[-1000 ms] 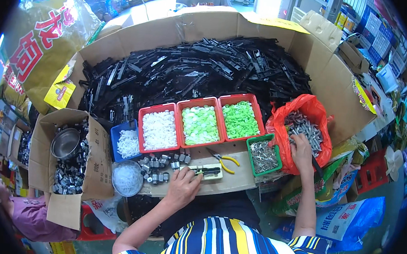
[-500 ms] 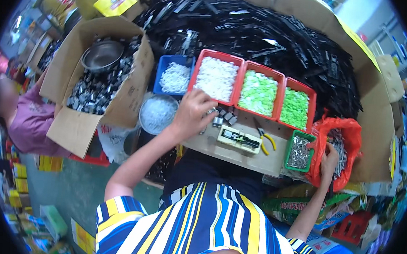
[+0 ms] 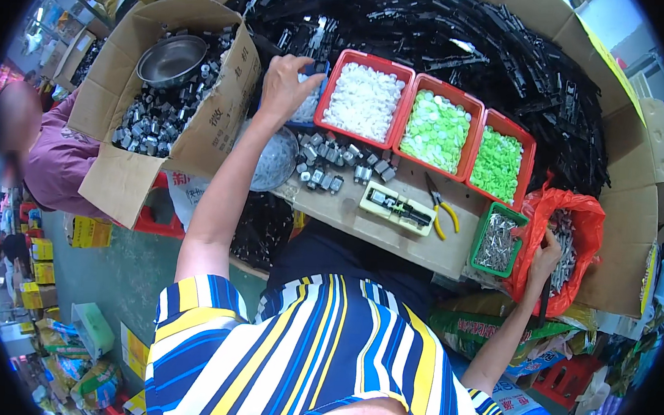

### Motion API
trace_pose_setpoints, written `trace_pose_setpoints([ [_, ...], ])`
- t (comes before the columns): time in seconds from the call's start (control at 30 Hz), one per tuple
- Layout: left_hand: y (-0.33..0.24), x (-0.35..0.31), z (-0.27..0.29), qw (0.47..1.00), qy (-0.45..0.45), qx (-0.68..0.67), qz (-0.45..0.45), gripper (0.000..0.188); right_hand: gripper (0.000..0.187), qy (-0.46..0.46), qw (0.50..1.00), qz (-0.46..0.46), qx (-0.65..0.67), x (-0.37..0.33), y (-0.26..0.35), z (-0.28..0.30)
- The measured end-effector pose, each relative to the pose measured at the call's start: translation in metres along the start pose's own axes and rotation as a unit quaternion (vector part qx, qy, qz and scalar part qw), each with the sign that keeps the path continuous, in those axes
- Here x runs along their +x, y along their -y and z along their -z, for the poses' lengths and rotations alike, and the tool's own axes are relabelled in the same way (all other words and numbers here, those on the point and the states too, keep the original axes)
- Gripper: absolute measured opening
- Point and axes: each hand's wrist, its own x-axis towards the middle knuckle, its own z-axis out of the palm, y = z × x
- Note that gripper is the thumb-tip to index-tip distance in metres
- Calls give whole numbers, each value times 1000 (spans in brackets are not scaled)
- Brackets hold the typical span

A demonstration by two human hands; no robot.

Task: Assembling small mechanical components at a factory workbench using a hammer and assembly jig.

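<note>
My left hand [image 3: 284, 90] is raised over the blue bin [image 3: 305, 116] of small white parts, thumb and forefinger curved with a gap between them. Nothing shows in it. Several small metal blocks [image 3: 324, 160] lie in a loose group on the board below that bin. To their right sit a cream fixture [image 3: 397, 209] with a black part in it and yellow-handled pliers [image 3: 445, 214]. My right hand [image 3: 545, 260] is at the red plastic bag [image 3: 586, 215] of metal pieces, fingers curled near its left side. What they hold is hidden. A green bin [image 3: 499, 240] of metal pins is beside it.
Red bins hold white caps [image 3: 363, 101], pale green caps [image 3: 437, 130] and green pieces [image 3: 496, 164]. Behind them lies a heap of black strips [image 3: 433, 46]. An open carton [image 3: 214, 117] of metal parts and a plastic bowl [image 3: 274, 162] stand left. Another person [image 3: 54, 152] is farther left.
My left hand has moved up and left, from the metal blocks to the blue bin, uncovering the blocks. My right hand stays by the red bag. The view has shifted slightly.
</note>
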Motion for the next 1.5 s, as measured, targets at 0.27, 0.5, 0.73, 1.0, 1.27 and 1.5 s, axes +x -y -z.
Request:
trace_pose_setpoints([
  [0.27,17,-24,15,997,67,-28,15,15,22,-11,983,-60,173,9,-9,-6],
  [0.5,12,-18,-4,990,136,33,-26,11,16,-43,984,-88,150,22,-15,-2],
  [0.73,12,-9,-16,982,154,71,-80,13,16,-104,989,-64,82,-7,15,29],
  [1.0,14,3,0,993,74,-93,-21,11,11,-127,969,-129,167,-19,32,35],
  [1.27,25,23,6,956,71,-253,134,22,11,-126,979,-95,125,-15,39,40],
  [1.5,16,17,10,840,30,-463,283,22,9,-28,989,-20,-142,-21,56,45],
])
